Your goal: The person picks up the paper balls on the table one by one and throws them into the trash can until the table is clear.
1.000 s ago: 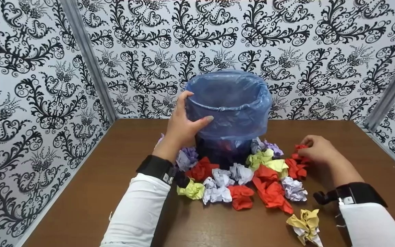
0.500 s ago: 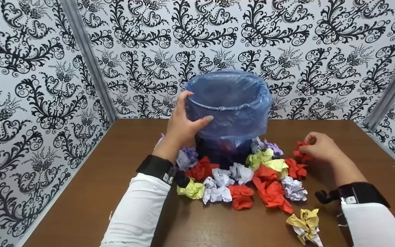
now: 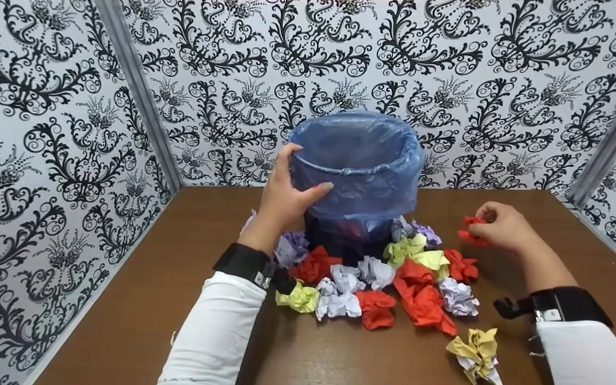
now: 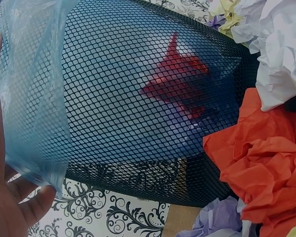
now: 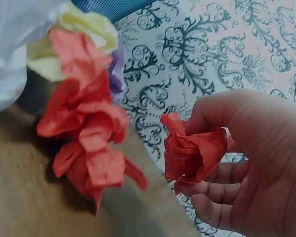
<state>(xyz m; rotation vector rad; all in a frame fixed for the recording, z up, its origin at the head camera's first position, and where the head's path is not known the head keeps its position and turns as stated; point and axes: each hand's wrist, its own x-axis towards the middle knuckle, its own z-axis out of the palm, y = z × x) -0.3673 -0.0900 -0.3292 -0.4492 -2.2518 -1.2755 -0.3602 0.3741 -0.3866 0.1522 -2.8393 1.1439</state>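
Note:
My left hand (image 3: 285, 195) grips the near left rim of a mesh waste bin (image 4: 118, 84) lined with a blue plastic bag (image 3: 361, 192). The thumb lies outside over the folded-down bag, and a fingertip hooks over the rim. Through the mesh, red and pale crumpled paper shows inside the bin in the left wrist view. Off to the bin's right, my right hand (image 3: 506, 227) pinches a small crumpled red paper ball (image 5: 192, 153) between thumb and fingers. Another red paper ball (image 3: 460, 264) lies on the table just left of that hand.
Several crumpled paper balls crowd the bin's foot: red paper (image 3: 316, 264), white paper (image 3: 376, 271), yellow-green paper (image 3: 298, 297) and purple paper (image 3: 292, 247). A mustard-yellow paper ball (image 3: 476, 353) lies nearer the front right of the brown table (image 3: 142, 321). Patterned walls (image 3: 329, 69) stand behind and at the sides.
My right hand has drawn slightly right and up with the red paper ball, which has come apart from the red one beside it. The left hand keeps its grip on the bin.

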